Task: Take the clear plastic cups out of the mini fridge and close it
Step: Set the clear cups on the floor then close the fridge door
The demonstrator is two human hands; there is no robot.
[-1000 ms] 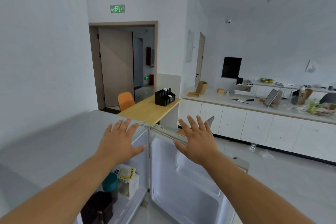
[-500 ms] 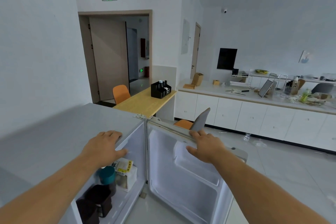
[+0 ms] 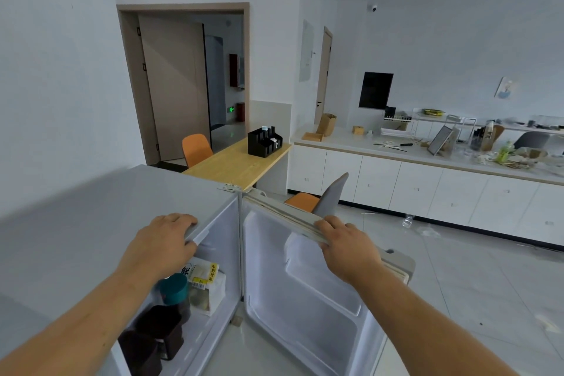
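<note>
The grey mini fridge [image 3: 91,223] stands open below me, its door [image 3: 305,299] swung out to the right. My left hand [image 3: 161,244] rests on the front edge of the fridge top, fingers curled over it. My right hand [image 3: 345,244] grips the top edge of the open door. Inside I see a teal-lidded bottle [image 3: 174,290], a white food packet [image 3: 207,284] and dark containers [image 3: 158,336]. No clear plastic cups show inside from this angle.
A wooden table [image 3: 238,162] with a black organiser [image 3: 264,142] stands behind the fridge, with orange chairs [image 3: 195,148] beside it. A long white counter [image 3: 427,162] with clutter runs along the right. Tiled floor [image 3: 473,284] lies open to the right of the door.
Both hands came down from hovering spread above the fridge. The left now lies on the fridge top's edge and the right has closed on the door's top edge.
</note>
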